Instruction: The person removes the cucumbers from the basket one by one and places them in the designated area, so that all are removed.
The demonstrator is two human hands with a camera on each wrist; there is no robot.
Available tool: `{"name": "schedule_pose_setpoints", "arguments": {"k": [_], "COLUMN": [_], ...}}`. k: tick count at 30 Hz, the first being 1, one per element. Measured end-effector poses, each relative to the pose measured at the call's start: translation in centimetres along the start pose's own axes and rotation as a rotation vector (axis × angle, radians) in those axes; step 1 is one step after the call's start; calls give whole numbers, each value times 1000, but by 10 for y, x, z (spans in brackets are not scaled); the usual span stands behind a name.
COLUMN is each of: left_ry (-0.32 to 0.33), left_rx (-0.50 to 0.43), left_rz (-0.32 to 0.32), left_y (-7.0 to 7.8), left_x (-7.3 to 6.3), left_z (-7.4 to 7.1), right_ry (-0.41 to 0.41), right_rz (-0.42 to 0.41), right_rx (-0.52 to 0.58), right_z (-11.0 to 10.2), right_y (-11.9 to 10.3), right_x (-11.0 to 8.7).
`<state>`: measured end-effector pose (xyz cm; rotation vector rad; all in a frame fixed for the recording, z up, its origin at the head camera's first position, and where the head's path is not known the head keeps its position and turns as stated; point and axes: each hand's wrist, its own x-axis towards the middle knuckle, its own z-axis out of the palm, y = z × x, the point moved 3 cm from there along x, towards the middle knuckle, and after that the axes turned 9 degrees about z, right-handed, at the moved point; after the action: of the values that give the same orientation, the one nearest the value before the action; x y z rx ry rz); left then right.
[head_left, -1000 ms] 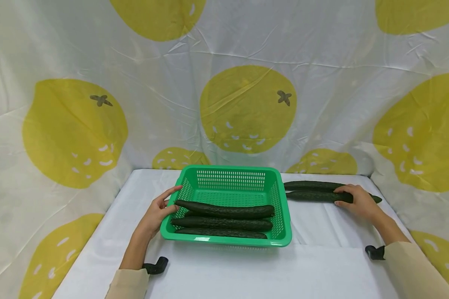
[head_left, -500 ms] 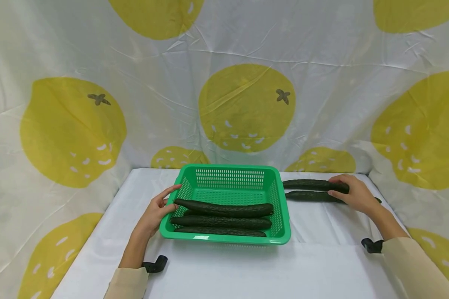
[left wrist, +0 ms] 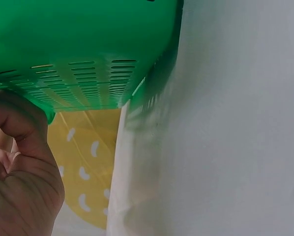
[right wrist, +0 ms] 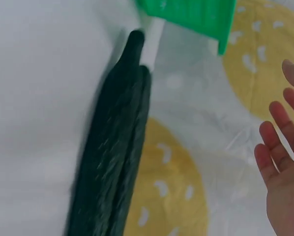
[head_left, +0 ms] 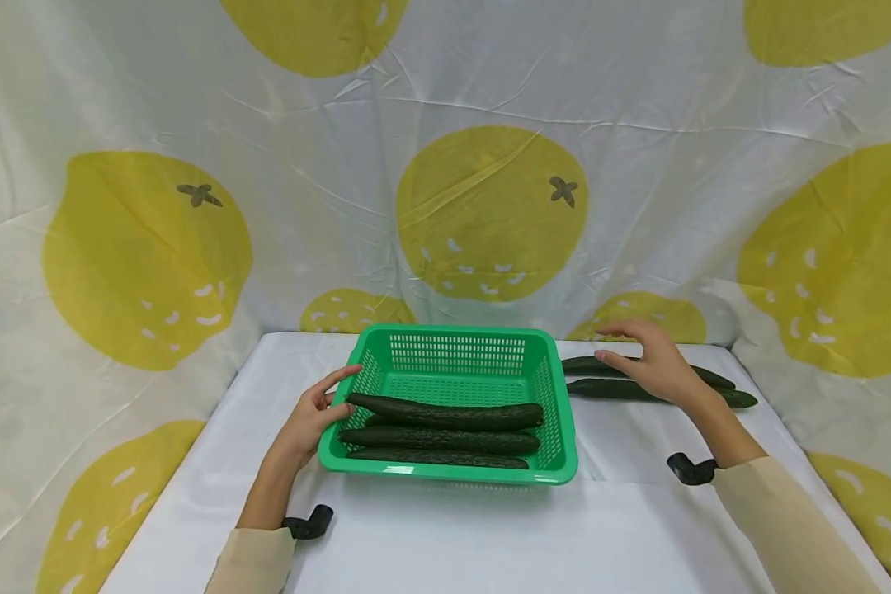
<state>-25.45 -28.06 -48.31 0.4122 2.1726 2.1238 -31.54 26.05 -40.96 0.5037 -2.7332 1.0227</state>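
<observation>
My left hand (head_left: 306, 421) grips the left rim of a green plastic basket (head_left: 456, 332), thumb over the edge and curled fingers at its side. In the left wrist view that hand (left wrist: 24, 162) is bent up against the slotted basket wall (left wrist: 83, 73). Several long dark green cucumbers lie in the basket's front half, the uppermost cucumber (head_left: 445, 414) resting over the others. To the right, two more lie side by side on the cloth: a rear cucumber (head_left: 713, 378) and a front cucumber (head_left: 601, 388). Above them my right hand (head_left: 657, 363) holds nothing, fingers spread apart from the thumb.
White cloth covers the table (head_left: 490, 544). A white curtain with yellow lemon prints (head_left: 490, 214) rises behind and at both sides. Each wrist wears a black camera mount, one by the left sleeve (head_left: 252, 561) and one by the right sleeve (head_left: 787, 520).
My right hand has left the front cucumber, passed over the rear one, and risen leftward off both. The left hand and basket stay in place.
</observation>
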Motion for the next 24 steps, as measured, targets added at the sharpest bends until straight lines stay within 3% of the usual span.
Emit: {"name": "schedule_pose_setpoints", "arguments": {"k": [5, 12, 24], "left_ry": [1, -3, -1], "left_rx": [15, 14, 3], "left_rz": [3, 4, -1], "left_y": [1, 2, 0], "left_x": [2, 1, 0], "left_z": [2, 1, 0], "right_ry": [-16, -103, -238], "right_rz": [-32, -81, -130], "right_rx": [51, 113, 119], "right_z": [13, 37, 73], "right_y": [-27, -59, -94], "right_x": [5, 8, 8]}}
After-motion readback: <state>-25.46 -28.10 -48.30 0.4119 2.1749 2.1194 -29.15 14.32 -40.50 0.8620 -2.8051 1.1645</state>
